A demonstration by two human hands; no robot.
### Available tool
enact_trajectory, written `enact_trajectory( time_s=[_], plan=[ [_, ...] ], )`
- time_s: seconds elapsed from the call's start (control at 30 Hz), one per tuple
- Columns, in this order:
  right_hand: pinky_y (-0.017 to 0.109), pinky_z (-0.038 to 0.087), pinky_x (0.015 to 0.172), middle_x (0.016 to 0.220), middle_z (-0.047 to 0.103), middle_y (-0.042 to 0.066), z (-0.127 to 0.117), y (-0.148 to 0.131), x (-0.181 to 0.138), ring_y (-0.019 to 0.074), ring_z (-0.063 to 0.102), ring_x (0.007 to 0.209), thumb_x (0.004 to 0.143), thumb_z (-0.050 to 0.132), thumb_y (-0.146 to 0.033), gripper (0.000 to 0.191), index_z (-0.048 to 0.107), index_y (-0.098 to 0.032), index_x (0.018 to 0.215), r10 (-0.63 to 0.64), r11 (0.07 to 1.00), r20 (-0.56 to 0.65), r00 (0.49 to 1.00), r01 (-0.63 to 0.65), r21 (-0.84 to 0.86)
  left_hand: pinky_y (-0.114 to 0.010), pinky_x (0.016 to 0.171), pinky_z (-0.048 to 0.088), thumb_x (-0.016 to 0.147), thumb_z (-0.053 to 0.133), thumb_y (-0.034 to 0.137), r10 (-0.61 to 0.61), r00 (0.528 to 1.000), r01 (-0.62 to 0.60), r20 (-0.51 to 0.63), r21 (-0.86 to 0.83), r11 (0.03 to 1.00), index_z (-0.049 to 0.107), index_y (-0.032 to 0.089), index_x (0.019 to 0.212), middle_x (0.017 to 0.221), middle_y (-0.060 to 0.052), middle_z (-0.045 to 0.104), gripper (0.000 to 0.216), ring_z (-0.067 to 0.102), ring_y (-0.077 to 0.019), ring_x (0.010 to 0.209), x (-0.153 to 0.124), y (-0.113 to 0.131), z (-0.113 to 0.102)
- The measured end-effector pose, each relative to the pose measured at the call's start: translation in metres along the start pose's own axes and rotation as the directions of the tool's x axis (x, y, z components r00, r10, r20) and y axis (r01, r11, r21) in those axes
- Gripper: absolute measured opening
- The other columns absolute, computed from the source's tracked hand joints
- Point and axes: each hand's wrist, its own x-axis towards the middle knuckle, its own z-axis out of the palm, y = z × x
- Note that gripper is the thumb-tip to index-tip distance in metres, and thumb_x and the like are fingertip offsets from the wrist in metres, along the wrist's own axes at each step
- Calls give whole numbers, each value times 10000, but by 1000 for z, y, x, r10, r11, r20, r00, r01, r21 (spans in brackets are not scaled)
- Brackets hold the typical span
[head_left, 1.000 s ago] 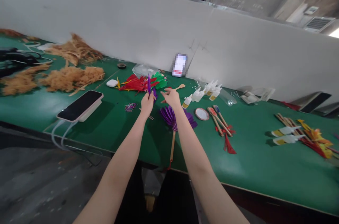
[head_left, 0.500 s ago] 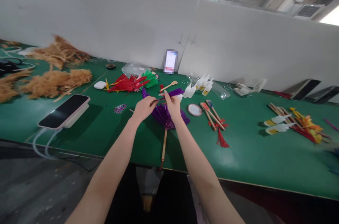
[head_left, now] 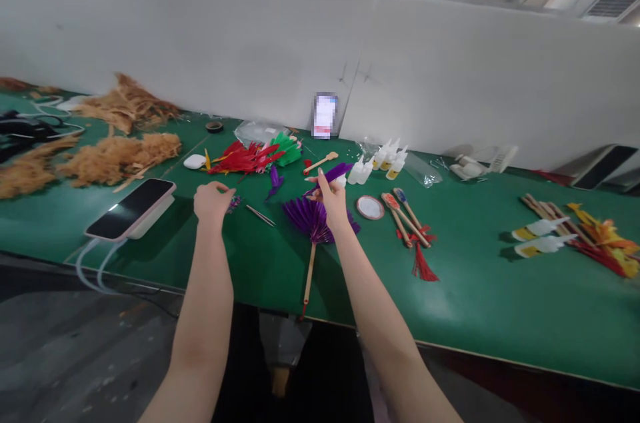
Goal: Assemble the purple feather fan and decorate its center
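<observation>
- Green-topped desk (head_left: 475, 303) runs along a white partition (head_left: 250, 56), strewn with red feathers (head_left: 240, 160) and glue bottles (head_left: 385, 160).
- Grip of the right hand (head_left: 334, 202) is pinched on a purple feather (head_left: 334, 174), just above the purple fan (head_left: 311, 218) lying on the desk.
- Fingers of the left hand (head_left: 212, 200) curl beside the sequins (head_left: 234, 203); whether its grip holds anything, I cannot tell.

Your left hand (head_left: 213, 200) has let go of the purple feather (head_left: 330, 175) it shared with your right a moment ago and has swung out to the left. It is now curled over the little heap of sequins (head_left: 234, 202), nearer the phone (head_left: 131, 208). Your right hand (head_left: 333, 200) now pinches the feather alone, just above the purple feather fan (head_left: 310, 216). A second ago your left hand held that feather upright, up by the red feathers (head_left: 240, 158).
</observation>
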Motion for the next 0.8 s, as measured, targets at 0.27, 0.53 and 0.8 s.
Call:
enact_trajectory(
  time_s=[0.27, 0.53, 0.8],
  plan=[
    [239, 513, 525, 499, 574, -24, 4, 4, -5, 83, 535, 468, 644, 724, -517, 376, 686, -143, 656, 48, 998, 162, 986, -40, -53, -477, 956, 345, 838, 526, 391, 232, 935, -275, -268, -134, 952, 650, 163, 774, 872, -140, 615, 267, 517, -318, 1031, -17, 26, 18],
    [236, 491, 504, 584, 643, -4, 7, 9, -6, 102, 575, 488, 627, 724, -522, 398, 683, -149, 760, 6, 994, 137, 991, 9, -109, -259, 612, 399, 876, 450, 475, 581, 804, -357, 130, -676, 645, 608, 181, 629, 603, -3, 583, 416, 524, -144, 598, -68, 75, 32],
    [239, 479, 469, 442, 597, 14, 2, 12, -5, 116, 557, 406, 677, 669, -571, 446, 632, -151, 531, -14, 957, 67, 998, 33, -287, -229, 453, 305, 808, 558, 522, 586, 774, -161, 239, -822, 547, 633, 172, 641, 473, 28, 482, 395, 397, -91, 432, -71, 76, 32]
  ],
)
